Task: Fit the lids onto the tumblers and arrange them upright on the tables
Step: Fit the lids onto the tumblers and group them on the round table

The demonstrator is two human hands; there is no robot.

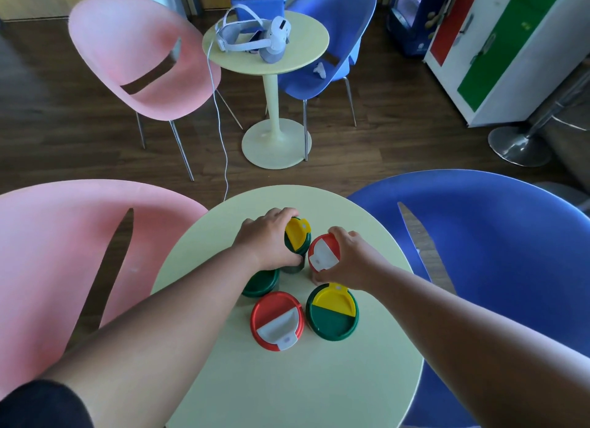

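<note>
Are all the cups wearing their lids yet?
All five tumblers on the near round yellow table seem lidded and upright. The left hand grips the green tumbler with a yellow-flap lid; the right hand holds the red tumbler with a white-flap lid. The far yellow table has none.

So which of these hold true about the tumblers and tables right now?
1. Five lidded tumblers stand on the near table. True.
2. The left hand grips the red-lidded tumbler. False: it grips the far green tumbler with the yellow flap.
3. The right hand rests on the far red-lidded tumbler. True.
4. The far table holds tumblers. False: it holds a white headset.
</note>
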